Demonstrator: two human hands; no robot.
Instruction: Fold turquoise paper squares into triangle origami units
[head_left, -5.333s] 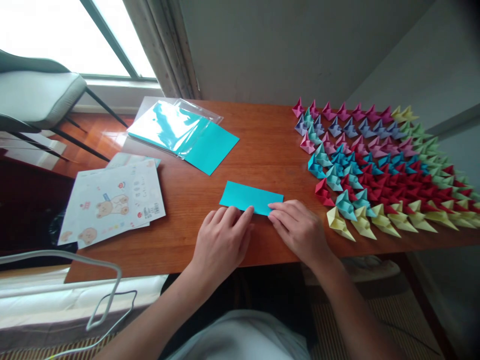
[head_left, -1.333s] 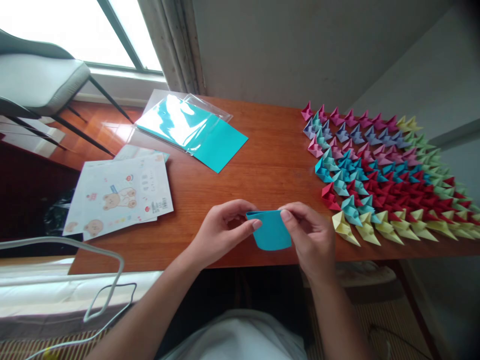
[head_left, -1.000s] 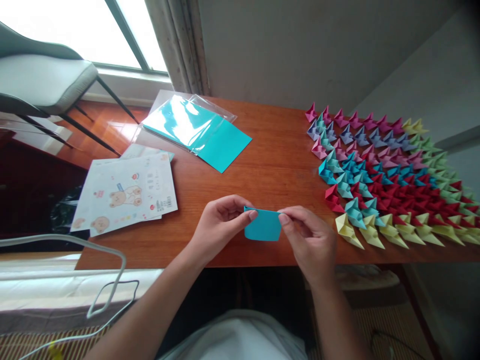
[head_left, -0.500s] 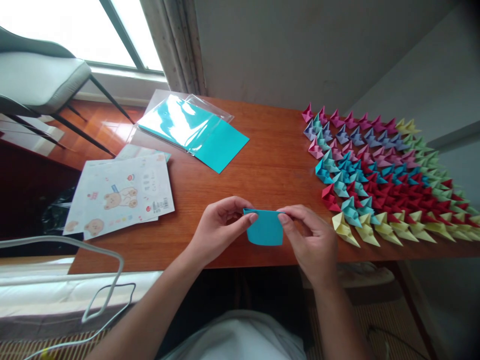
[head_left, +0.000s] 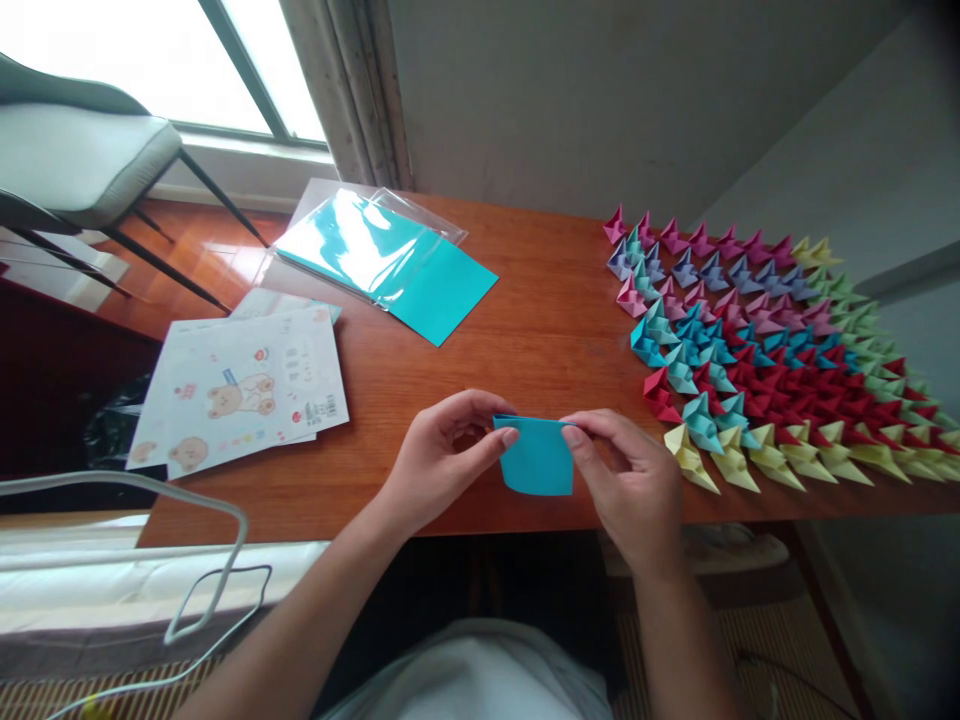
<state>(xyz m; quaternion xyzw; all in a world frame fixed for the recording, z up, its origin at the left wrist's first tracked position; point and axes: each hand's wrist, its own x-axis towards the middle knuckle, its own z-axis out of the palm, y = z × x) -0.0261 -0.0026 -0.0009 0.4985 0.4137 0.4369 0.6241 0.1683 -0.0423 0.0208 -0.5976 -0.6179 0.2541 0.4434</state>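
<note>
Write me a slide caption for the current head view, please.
Left hand and right hand pinch a folded turquoise paper sheet beside rows of colourful origami figures on a wooden table.

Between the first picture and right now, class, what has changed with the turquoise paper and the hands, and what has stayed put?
The turquoise paper strip, flat on the wooden table before, is now doubled over, held up and nearer the camera. The left hand and right hand, which rested on it, now pinch its top corners between thumb and fingers. The turquoise paper pack, bear-print sheets and origami figures stayed put.
</note>
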